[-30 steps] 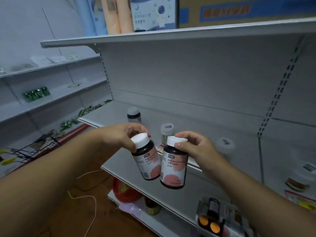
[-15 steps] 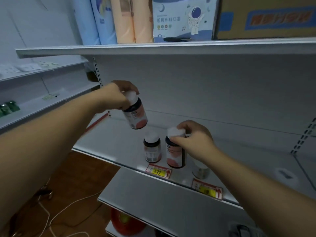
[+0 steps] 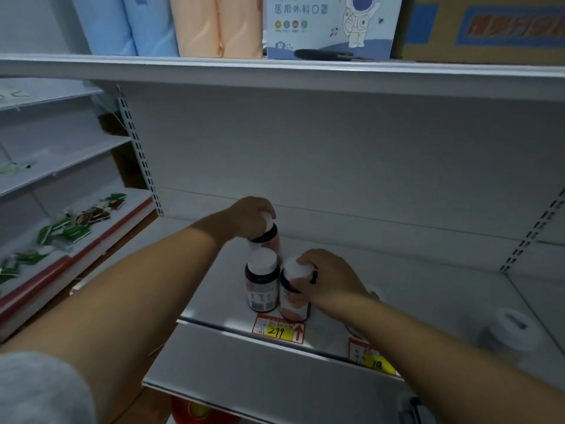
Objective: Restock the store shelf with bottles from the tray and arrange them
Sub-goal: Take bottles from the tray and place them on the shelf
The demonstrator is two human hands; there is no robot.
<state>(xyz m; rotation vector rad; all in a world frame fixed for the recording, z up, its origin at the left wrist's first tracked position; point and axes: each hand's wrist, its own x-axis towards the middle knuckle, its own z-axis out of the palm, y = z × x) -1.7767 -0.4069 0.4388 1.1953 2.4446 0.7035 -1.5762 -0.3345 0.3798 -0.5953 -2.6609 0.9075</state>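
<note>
A grey metal store shelf [image 3: 397, 289] runs in front of me, with a plain back panel behind it and another shelf board above carrying blue and peach rolls [image 3: 171, 26], a box printed with an astronaut [image 3: 330, 26] and a cardboard carton [image 3: 489, 26]. Three dark bottles with white caps sit close together near the shelf's front edge. My left hand [image 3: 247, 217] reaches to the rear bottle [image 3: 269, 240], my fingers curled over its cap from above; I cannot tell whether its base is down on the shelf, as the middle bottle [image 3: 262, 281] stands right in front of it and hides the lower part. That middle one stands free, touched by neither hand. Just to its right my right hand [image 3: 330, 278] grips the cap of the front bottle [image 3: 293, 296], which stands on the shelf touching its neighbour. Below them a red and yellow price tag [image 3: 279, 328] reading 299 is fixed to the front lip, and a second tag [image 3: 371, 358] is partly covered by my right forearm. Further right stands a blurred white-capped jar [image 3: 510, 332]. Off to the left, a lower rack holds scattered green packets [image 3: 70, 228].
</note>
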